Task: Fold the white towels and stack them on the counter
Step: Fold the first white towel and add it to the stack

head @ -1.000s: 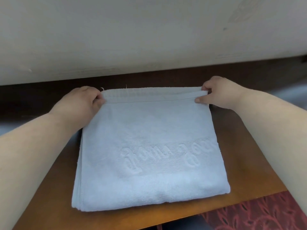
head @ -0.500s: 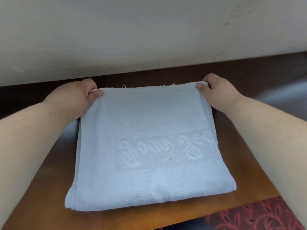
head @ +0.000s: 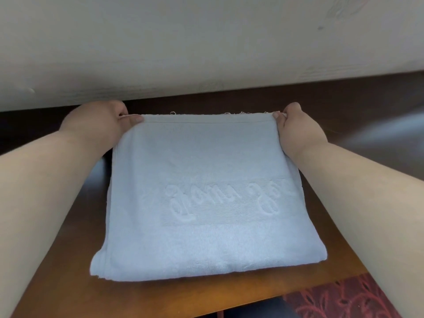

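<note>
Towel, white and folded, lies flat on the wooden counter, embossed lettering facing up. Left hand pinches its far left corner; right hand pinches its far right corner, thumbs on top of the hem.

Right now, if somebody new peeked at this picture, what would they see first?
First they would see the big white towel, folded and lying in the middle of the brown wooden counter, with curly raised letters woven across it. Next come the two bare hands: the left hand pinches the towel's far left corner and the right hand pinches the far right corner.
</note>
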